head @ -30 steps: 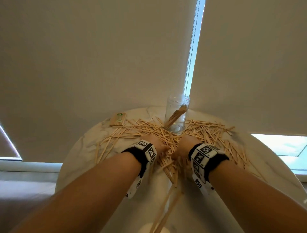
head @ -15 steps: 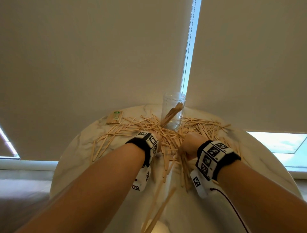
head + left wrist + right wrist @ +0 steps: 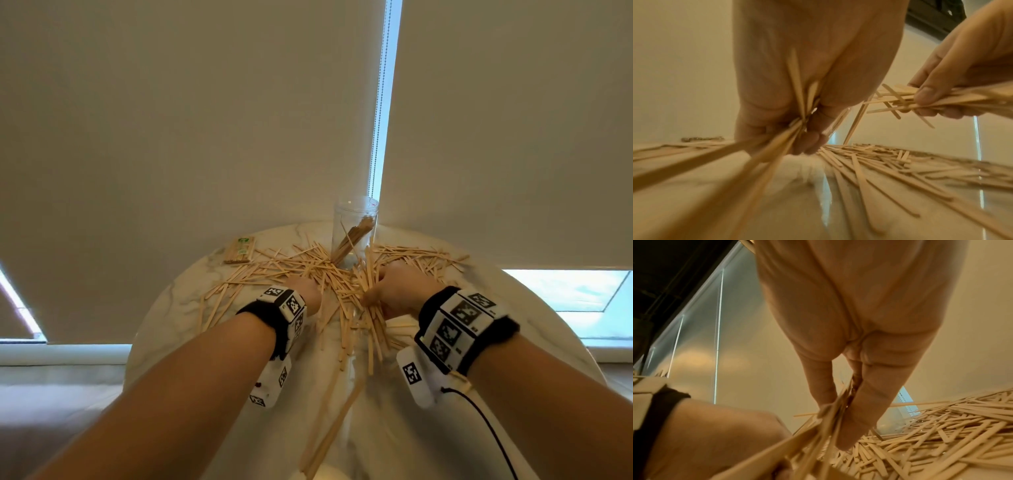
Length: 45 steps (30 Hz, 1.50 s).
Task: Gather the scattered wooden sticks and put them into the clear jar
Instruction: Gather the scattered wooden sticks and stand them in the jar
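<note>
Thin wooden sticks [image 3: 308, 270] lie scattered in a broad band over the round marble table [image 3: 171, 308]. The clear jar [image 3: 354, 226] stands upright at the far edge with a few sticks leaning inside. My left hand [image 3: 305, 291] sits low in the pile and grips a bunch of sticks [image 3: 777, 146] in its curled fingers. To its right, my right hand [image 3: 394, 287] is lifted a little and holds a bundle of sticks [image 3: 828, 423] between thumb and fingers; the bundle [image 3: 371, 308] hangs toward me. Both hands are just in front of the jar.
A flat packet of sticks with a green label [image 3: 239, 251] lies at the far left of the table. Two long sticks [image 3: 329, 435] point toward me near the front edge. Pale roller blinds with a bead chain [image 3: 380, 120] hang close behind the jar.
My right hand has closed on a bundle and raised it off the pile, moving toward the jar. My left hand has stayed in the sticks, gathering a bunch into its fingers.
</note>
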Available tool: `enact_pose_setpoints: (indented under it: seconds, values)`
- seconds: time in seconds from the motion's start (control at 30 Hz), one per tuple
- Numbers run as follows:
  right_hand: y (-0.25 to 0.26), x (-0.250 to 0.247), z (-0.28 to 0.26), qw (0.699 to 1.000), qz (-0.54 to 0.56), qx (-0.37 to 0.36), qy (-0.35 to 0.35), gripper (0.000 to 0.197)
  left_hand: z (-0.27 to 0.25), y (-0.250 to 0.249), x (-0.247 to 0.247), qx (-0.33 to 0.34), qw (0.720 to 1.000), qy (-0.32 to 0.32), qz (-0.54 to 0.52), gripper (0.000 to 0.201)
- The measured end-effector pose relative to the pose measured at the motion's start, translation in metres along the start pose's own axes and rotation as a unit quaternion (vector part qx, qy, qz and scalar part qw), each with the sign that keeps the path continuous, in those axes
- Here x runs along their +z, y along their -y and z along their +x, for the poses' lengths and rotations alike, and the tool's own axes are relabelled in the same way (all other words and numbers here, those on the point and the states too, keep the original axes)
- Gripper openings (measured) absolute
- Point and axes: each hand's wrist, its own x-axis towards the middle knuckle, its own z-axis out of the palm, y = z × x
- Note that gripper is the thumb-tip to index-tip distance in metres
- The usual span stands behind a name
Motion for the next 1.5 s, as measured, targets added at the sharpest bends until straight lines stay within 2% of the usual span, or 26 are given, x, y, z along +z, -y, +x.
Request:
enact_pose_setpoints:
  seconds: [0.1, 0.2, 0.3, 0.37, 0.43, 0.5, 0.6, 0.73, 0.83, 0.93, 1.03, 1.13, 1.23, 1.3, 1.33, 1.43, 1.5]
  values:
    - [0.002, 0.002, -0.008, 0.999, 0.040, -0.032, 0.001, 0.016, -0.009, 0.001, -0.006, -0.014, 0.991, -0.006, -0.135, 0.039]
    - [0.004, 0.005, -0.015, 0.996, 0.054, -0.072, -0.005, 0.014, -0.018, 0.002, -0.008, -0.024, 0.965, -0.023, -0.261, 0.061]
    - [0.007, 0.009, -0.021, 0.991, 0.063, -0.117, -0.022, 0.009, -0.029, -0.005, -0.010, 0.020, 0.929, -0.047, -0.368, 0.086]
    - [0.011, 0.012, -0.025, 0.987, 0.063, -0.141, -0.034, 0.007, -0.039, -0.012, -0.012, 0.063, 0.905, -0.030, -0.419, 0.093]
    - [0.015, 0.016, -0.028, 0.986, 0.052, -0.155, -0.030, 0.008, -0.047, -0.018, -0.011, 0.119, 0.889, 0.006, -0.443, 0.089]
    - [0.019, 0.021, -0.028, 0.984, 0.032, -0.170, -0.033, 0.012, -0.049, -0.022, -0.009, 0.149, 0.872, 0.027, -0.465, 0.076]
    - [0.020, 0.028, -0.026, 0.981, 0.026, -0.188, -0.047, 0.018, -0.047, -0.021, -0.009, 0.129, 0.848, 0.039, -0.512, 0.066]
    - [0.016, 0.033, -0.025, 0.974, 0.048, -0.212, -0.061, 0.018, -0.043, -0.016, -0.007, 0.108, 0.859, 0.059, -0.496, 0.071]
    - [0.016, 0.037, -0.027, 0.969, 0.052, -0.223, -0.097, 0.011, -0.040, -0.012, -0.004, 0.122, 0.883, -0.031, -0.452, 0.041]
    - [0.020, 0.040, -0.026, 0.966, 0.006, -0.211, -0.151, 0.023, -0.035, -0.009, -0.003, 0.113, 0.892, -0.113, -0.423, 0.029]
    - [0.024, 0.037, -0.028, 0.968, -0.028, -0.214, -0.127, 0.018, -0.031, -0.006, -0.007, 0.113, 0.867, -0.148, -0.462, 0.019]
    - [0.022, 0.035, -0.029, 0.974, 0.008, -0.206, -0.090, 0.017, -0.027, -0.003, -0.014, 0.112, 0.843, -0.162, -0.501, 0.023]
    - [0.019, 0.035, -0.029, 0.975, 0.026, -0.203, -0.083, 0.009, -0.026, -0.003, -0.018, 0.134, 0.835, -0.157, -0.511, 0.026]
    - [0.017, 0.034, -0.029, 0.975, -0.007, -0.199, -0.100, 0.004, -0.027, -0.003, -0.020, 0.149, 0.817, -0.141, -0.538, 0.024]
    - [0.016, 0.032, -0.029, 0.977, -0.038, -0.188, -0.096, 0.009, -0.028, -0.003, -0.020, 0.158, 0.806, -0.132, -0.554, 0.024]
    - [0.015, 0.027, -0.035, 0.986, -0.104, -0.130, 0.011, 0.026, -0.029, -0.003, -0.021, 0.169, 0.791, -0.128, -0.573, 0.023]
    - [0.013, 0.024, -0.037, 0.982, -0.135, -0.120, 0.050, 0.028, -0.028, -0.001, -0.021, 0.170, 0.789, -0.133, -0.575, 0.021]
